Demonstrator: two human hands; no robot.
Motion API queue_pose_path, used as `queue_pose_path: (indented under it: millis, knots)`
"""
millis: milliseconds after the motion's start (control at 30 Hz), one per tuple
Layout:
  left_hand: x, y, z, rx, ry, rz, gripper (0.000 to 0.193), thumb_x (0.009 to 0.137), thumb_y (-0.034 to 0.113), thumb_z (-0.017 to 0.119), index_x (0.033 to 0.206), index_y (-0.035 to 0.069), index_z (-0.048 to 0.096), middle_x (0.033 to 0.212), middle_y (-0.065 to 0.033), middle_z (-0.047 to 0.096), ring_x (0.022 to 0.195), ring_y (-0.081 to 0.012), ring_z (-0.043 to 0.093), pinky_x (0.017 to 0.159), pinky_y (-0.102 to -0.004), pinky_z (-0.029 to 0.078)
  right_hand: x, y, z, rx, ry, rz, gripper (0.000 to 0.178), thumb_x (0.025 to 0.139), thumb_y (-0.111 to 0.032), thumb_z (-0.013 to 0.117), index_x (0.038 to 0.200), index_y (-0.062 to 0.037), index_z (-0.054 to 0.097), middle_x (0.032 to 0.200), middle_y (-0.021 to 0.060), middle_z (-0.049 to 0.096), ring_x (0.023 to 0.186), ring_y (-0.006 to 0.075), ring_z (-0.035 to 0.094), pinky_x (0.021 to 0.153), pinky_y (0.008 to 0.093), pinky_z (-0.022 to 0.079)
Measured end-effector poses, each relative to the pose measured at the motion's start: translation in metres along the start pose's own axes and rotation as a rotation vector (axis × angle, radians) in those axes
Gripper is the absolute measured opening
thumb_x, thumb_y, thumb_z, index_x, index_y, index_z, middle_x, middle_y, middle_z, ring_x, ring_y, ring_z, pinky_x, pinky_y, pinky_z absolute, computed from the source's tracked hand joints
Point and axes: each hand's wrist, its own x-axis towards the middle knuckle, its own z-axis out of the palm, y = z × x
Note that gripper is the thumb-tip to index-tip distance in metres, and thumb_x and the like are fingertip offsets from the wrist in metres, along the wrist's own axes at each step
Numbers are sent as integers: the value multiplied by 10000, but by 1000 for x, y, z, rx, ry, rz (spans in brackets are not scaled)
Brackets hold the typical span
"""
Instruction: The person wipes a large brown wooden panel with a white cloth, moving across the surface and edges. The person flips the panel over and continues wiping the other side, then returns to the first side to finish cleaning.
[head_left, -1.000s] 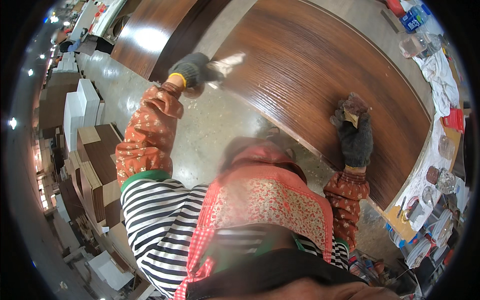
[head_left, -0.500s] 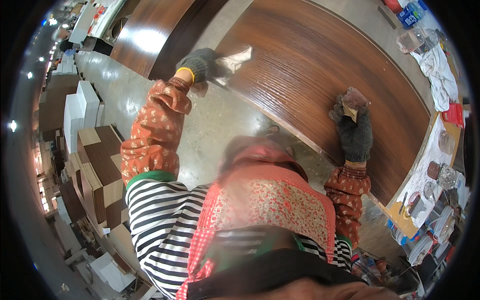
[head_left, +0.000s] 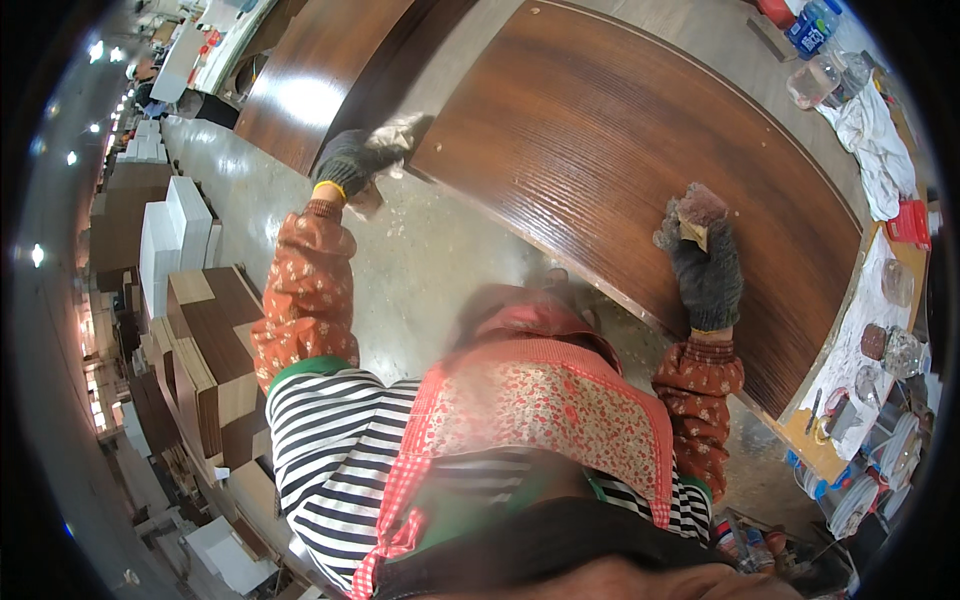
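My way open over brown panel [head_left: 600, 120] between left grip [head_left: 362, 160] and right grip [head_left: 705, 245]; second panel [head_left: 345, 50] crowds left grip; bottles [head_left: 815, 32], white cloth [head_left: 868, 145] obstruct far right.

White print on a blue label [head_left: 808, 40]
It wraps a bottle [head_left: 826, 16] at upper right; the characters are too small to read.

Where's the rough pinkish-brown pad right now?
Head view, right of centre: the pad is at the fingertips of the dark-grey-gloved right hand, over the glossy brown wood-grain panel.
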Motion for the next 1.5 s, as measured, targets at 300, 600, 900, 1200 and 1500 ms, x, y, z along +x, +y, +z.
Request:
queue_pose_path:
  millis: [300,600,900,1200,1500]
  knots:
    - [46,74,15,134,48,257,658,739,627,742,1004,25,712,957,-201,709,930,-376,677,819,-433,518,2,-4,5,284,2,113,541,1037,-386,496,1425,-13,452,1332,172,579,1181,302,587,967,475,507]
    - [95,83,5,291,-188,182,580,733,517,788,1072,48,738,1000,-190,723,950,-315,705,836,-417,527,-9,-4,-2,43,89,81,504,1040,-363,500,1405,-16,473,1330,173,582,1210,319,574,976,479,516]
    - [78,172,39,313,-106,501,538,725,520,767,1059,100,741,949,-170,732,908,-334,704,818,-409,522,-2,4,0,-24,245,17,339,972,-172,590,1263,1,581,1189,160,656,1061,289,644,908,393,523]
    - [75,184,36,235,-158,581,545,735,505,778,1116,121,711,1097,-132,711,1004,-295,675,867,-425,509,-5,-4,8,-395,133,-38,432,1008,-298,518,1317,2,539,1221,152,627,1060,274,625,912,409,516]
    - [-49,181,142,-35,440,1209,320,867,413,621,891,110,721,862,-104,700,823,-283,664,754,-441,492,-4,-22,7,321,-36,22,493,1050,-397,445,1387,-41,498,1234,129,600,1041,241,580,894,394,490]
